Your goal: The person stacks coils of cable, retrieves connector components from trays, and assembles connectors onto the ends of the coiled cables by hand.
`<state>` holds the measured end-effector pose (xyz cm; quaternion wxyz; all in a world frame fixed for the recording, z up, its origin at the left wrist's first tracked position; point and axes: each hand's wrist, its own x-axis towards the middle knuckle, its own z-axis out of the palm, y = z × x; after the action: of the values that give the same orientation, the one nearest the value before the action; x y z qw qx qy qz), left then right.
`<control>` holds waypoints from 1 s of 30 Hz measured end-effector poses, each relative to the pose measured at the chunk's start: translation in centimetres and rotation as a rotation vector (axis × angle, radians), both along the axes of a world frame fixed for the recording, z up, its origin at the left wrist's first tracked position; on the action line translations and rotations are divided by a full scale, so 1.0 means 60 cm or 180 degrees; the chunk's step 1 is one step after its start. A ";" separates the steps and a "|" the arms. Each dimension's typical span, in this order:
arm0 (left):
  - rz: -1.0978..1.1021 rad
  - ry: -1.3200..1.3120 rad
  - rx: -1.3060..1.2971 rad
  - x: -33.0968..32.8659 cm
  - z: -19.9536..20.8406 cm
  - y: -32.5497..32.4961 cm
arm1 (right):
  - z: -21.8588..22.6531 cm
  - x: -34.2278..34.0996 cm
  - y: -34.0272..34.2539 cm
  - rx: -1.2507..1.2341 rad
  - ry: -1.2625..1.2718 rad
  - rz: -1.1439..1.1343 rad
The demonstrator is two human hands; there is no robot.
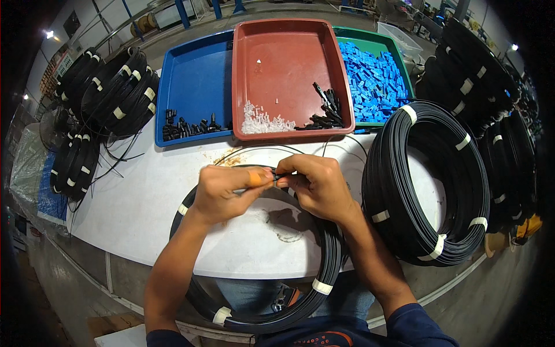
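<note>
1. Near the middle of the head view, the left hand and right hand meet, fingertips pinched on a small dark piece, mostly hidden.
2. Below them, a black cable coil overhangs the white table's near edge.
3. Beyond, a red tray stands between blue and green trays.

Head view: fisheye, looking down and forward from my head.
Left hand and right hand: close, mid-frame.
Workshop floor: distant, upper edge.
</note>
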<state>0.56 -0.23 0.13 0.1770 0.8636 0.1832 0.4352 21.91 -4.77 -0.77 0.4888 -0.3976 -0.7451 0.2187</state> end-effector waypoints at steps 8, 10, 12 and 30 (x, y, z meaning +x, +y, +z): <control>-0.0022 0.0275 0.0431 -0.003 0.006 -0.008 | -0.012 -0.012 -0.005 0.0177 0.0012 -0.0280; -0.0005 0.0665 0.1811 0.004 0.020 -0.012 | -0.008 -0.002 -0.002 -0.0121 0.0039 -0.0143; 0.0018 0.0676 0.1780 0.001 0.014 -0.007 | -0.002 0.000 0.000 -0.0428 0.0059 0.0002; 0.0029 0.0380 0.0811 -0.013 0.008 -0.004 | 0.004 -0.011 -0.004 -0.0317 0.0276 -0.0002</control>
<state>-0.20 -0.45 0.63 0.0527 0.9025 0.1407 0.4035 21.27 -5.01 -0.55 0.5003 -0.4118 -0.7113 0.2724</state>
